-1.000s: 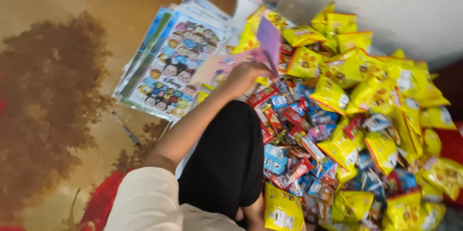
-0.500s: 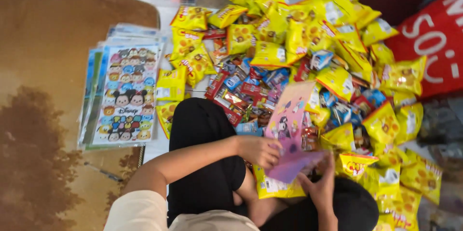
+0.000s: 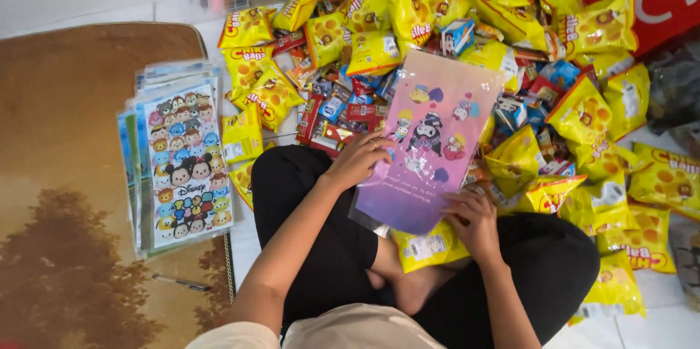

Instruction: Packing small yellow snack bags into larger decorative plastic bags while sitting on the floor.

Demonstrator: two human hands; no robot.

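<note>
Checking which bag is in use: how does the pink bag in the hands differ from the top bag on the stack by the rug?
The pink bag is pink-purple with a few scattered cartoon figures; the top bag of the stack is white and packed with rows of cartoon faces. The pink bag is held tilted over the snack pile by the left hand and right hand; the stack bag lies flat, untouched. Both are flat, glossy cartoon-print bags.
</note>
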